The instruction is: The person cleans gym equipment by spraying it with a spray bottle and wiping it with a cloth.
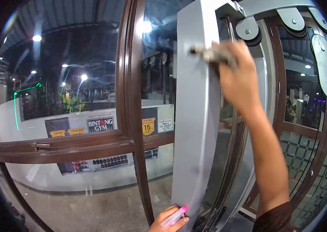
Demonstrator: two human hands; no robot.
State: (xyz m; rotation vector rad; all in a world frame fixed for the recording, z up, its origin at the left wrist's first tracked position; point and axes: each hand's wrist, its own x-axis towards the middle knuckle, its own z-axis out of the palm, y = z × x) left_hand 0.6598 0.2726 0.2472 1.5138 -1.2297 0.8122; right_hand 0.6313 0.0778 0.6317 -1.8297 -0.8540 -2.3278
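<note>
My right hand (237,73) is raised at the upper part of a grey metal column (192,116), its fingers closed round a crumpled greyish cloth (219,55). The cloth lies against the column's front edge and looks blurred. Low in the view, my left hand (171,220) holds a clear bottle with a pink tip (174,216) close to the column's lower part. The bottle is tilted, its pink end pointing up and right.
Brown-framed windows (128,77) stand on the left, with gym signs (101,123) beyond the glass. Round pulley covers (247,29) and a long grey cover (325,65) hang at upper right. A vertical metal rod and a brown door stand right of the column.
</note>
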